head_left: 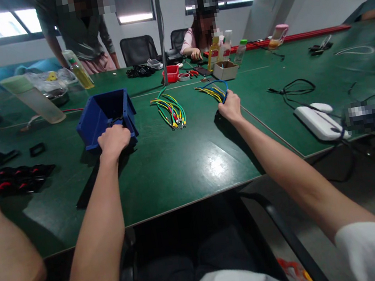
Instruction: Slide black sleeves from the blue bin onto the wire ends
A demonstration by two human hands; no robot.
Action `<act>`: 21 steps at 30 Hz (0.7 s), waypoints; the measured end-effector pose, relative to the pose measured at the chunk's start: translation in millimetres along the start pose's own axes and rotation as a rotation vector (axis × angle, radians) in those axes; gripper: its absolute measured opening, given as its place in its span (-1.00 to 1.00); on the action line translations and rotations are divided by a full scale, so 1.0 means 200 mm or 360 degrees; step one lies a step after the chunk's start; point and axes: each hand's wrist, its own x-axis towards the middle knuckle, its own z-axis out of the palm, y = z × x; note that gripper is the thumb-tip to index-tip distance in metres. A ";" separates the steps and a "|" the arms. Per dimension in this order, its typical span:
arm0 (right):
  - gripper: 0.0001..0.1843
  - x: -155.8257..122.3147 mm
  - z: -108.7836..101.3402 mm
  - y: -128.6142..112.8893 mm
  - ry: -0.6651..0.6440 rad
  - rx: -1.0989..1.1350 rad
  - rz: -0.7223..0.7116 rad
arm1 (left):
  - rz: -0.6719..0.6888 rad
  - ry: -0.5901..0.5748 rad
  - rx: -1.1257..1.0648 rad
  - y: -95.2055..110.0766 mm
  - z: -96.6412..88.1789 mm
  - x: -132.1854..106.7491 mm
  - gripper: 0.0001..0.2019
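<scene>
My left hand [115, 137] is closed over the front lip of a blue plastic bin [88, 124]; its fingertips are hidden behind the lip. A few dark pieces show inside the bin, too shadowed to name. My right hand [230, 105] is closed around a bundle of wires [214, 92], yellow and blue, whose ends fan out to the left just above the table. Between my hands a second bundle of wires [170, 110], green and yellow with some red, lies on the green table [177, 166]. Metal terminals show at its near ends.
Black and red parts [19, 179] lie at the left, beside another person's arm [7, 259]. A pale bottle [34, 98] leans behind them. At the back are a red box [171, 73], a small carton [225, 70] and two people. A white device [320, 122] with cables sits right.
</scene>
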 end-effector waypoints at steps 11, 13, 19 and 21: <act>-0.43 0.00 -0.03 -0.02 -0.0136 -0.0132 0.0123 | 0.0013 0.0066 -0.0030 0.00 -0.01 -0.01 -0.55; -0.45 0.00 -0.03 -0.02 -0.0137 -0.0117 0.0130 | 0.0013 0.0103 -0.0068 0.00 -0.01 -0.01 -0.58; -0.46 -0.02 -0.03 -0.02 -0.0117 0.0001 0.0145 | -0.0026 0.0384 -0.0275 0.02 -0.01 -0.03 -0.64; -0.44 -0.02 -0.03 -0.02 -0.0137 -0.0011 0.0153 | -0.0019 0.0478 -0.0351 0.02 -0.01 -0.02 -0.67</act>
